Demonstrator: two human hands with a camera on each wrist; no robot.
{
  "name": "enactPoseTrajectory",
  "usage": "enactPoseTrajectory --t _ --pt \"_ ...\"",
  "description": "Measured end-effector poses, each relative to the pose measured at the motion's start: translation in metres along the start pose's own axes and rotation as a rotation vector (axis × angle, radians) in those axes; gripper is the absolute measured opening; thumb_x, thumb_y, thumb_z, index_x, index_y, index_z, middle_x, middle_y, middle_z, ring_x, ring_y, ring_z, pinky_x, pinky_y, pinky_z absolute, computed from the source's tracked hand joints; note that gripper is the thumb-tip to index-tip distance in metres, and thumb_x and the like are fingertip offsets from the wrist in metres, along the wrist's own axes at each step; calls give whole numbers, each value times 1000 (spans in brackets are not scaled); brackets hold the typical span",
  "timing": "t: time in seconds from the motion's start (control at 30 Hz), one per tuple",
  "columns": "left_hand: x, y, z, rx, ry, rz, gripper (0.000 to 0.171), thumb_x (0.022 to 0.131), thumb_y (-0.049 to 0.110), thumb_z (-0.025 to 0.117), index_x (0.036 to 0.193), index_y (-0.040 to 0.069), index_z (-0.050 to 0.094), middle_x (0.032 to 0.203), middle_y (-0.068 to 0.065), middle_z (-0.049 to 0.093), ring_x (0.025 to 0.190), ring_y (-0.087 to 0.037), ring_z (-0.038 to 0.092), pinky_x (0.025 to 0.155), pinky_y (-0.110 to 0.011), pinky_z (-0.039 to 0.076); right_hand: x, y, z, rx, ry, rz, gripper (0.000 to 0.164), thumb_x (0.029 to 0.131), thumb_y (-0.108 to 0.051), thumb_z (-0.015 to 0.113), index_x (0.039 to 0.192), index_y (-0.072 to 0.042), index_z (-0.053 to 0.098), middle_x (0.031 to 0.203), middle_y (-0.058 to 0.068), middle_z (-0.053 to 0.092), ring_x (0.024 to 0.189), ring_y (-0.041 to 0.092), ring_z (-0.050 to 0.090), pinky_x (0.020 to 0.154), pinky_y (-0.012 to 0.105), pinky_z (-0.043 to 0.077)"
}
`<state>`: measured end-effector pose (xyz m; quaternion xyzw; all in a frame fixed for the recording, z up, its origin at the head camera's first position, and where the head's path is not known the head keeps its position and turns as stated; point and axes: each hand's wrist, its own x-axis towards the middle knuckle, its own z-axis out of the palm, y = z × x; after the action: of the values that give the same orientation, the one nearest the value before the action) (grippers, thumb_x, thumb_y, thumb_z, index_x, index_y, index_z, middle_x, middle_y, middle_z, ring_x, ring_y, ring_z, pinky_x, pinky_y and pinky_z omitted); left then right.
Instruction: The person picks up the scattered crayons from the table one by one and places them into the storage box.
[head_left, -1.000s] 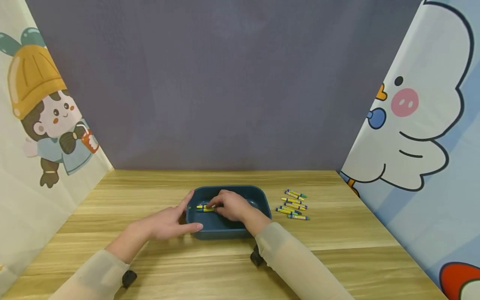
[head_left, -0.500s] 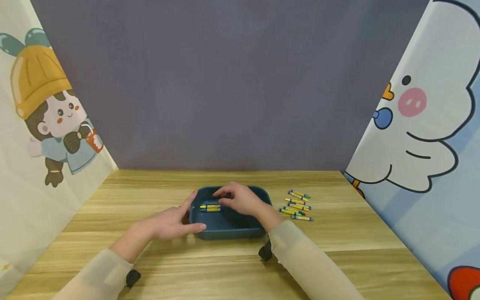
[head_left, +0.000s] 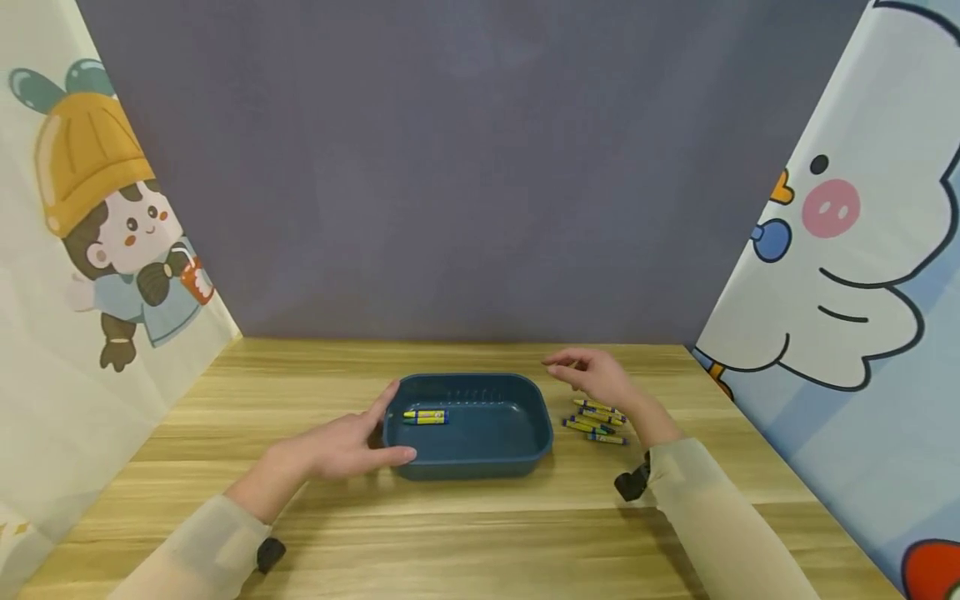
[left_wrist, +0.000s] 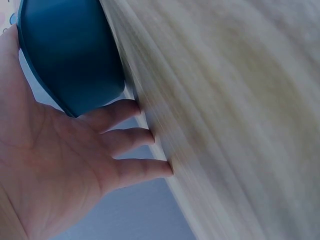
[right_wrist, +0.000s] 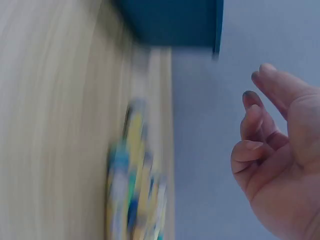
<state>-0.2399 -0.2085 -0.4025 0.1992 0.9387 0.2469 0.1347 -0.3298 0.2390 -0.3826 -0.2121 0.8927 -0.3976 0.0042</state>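
Note:
A dark blue rectangular box (head_left: 480, 469) stands on the table. Inside, near its left end, two yellow-wrapped crayons (head_left: 426, 417) lie side by side, one yellow-tipped and one green-tipped. My left hand (head_left: 341, 446) rests against the box's left end, thumb and index finger spread along the rim. In the left wrist view, the other fingers (left_wrist: 132, 141) extend down to the tabletop. My right hand (head_left: 600, 379) hovers right of the box, fingers loosely bent and nothing held. Below it, several crayons (head_left: 595, 423) lie in a loose pile, partly covered by the hand and wrist.
The wood-grain table (head_left: 450, 542) ends at a grey back panel (head_left: 465, 167). Cartoon-printed side panels (head_left: 862, 250) flank it left and right. A small black device (head_left: 632, 483) sits at the right wrist, another black device (head_left: 270, 554) at the left.
My right hand has let go of the crayons in the box, lifted out and moved right over the pile. The left hand stays at the box's left end.

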Motion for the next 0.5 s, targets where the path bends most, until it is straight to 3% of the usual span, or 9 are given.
enactPoseTrajectory --t 0.1,0.27,0.37,0.5 --pt "0 0 0 -2 0 0 121 98 76 65 178 22 -9 152 -25 64 120 -28 70 112 -58 51 -10 28 -20 -23 3 43 38 111 -33 69 140 -9 75 122 21 76 87 44 65 70 45 56" --pt "-1 1 0 -2 -2 -1 121 99 76 64 178 22 -10 153 -25 63 126 -32 69 114 -59 50 -19 70 -42 -107 -10 104 41 112 -33 67 143 -7 73 136 19 72 103 32 68 85 48 59" --pt "-1 0 0 -3 2 5 121 99 76 64 178 22 -10 155 -24 62 131 -34 68 116 -59 49 -21 85 -48 -157 -31 137 41 112 -33 66 143 -7 73 138 20 71 111 29 68 88 48 59" --pt "0 0 0 -6 6 12 121 99 76 65 178 22 -9 158 -24 59 137 -37 65 119 -59 47 -23 94 -50 -184 -60 175 38 113 -31 64 142 -8 74 136 20 71 105 27 69 82 42 58"
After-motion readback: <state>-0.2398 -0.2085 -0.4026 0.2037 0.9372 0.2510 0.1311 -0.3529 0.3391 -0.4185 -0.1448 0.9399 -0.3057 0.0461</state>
